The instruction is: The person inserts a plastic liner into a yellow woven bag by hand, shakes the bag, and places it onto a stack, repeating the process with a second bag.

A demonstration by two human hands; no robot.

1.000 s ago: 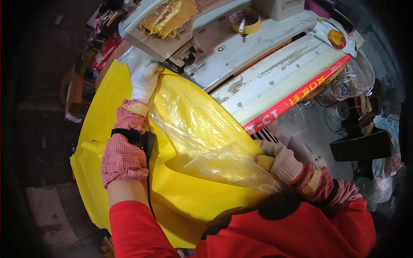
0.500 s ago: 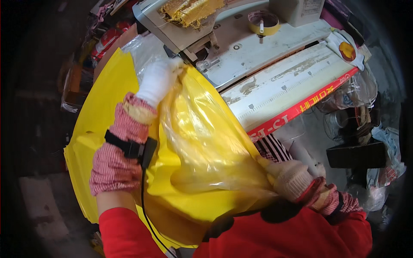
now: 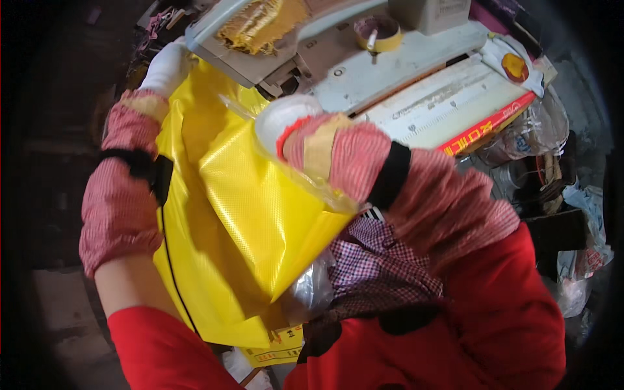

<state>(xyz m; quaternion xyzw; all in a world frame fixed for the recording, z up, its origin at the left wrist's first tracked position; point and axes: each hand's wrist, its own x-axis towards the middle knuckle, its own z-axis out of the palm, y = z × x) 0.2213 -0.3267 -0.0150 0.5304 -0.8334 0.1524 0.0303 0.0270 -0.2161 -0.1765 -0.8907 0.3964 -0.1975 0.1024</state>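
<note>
A large yellow woven-plastic sack (image 3: 260, 214) with a clear plastic liner (image 3: 325, 188) hangs in front of me, its lower part draped toward my lap. At its far left corner, beside the machine head, my left hand (image 3: 168, 68) in a white glove is closed on the sack's edge. My right hand (image 3: 286, 120), also gloved, reaches across to the sack's upper middle. It looks closed on a folded-over side, though its fingertips are hidden. Film from the liner hangs below my right wrist.
An industrial sewing machine (image 3: 260, 55) stands ahead, a frayed yellow woven scrap (image 3: 263, 26) on its head. On its bed sits a tape roll (image 3: 378, 34). A red-edged white board (image 3: 448, 97) runs along the near side, with a stained cloth (image 3: 513, 65) at its end.
My left hand has moved farther away and left. My right hand has come up from the lower right to the middle, folding the sack's near side over. More of the checked apron shows.
</note>
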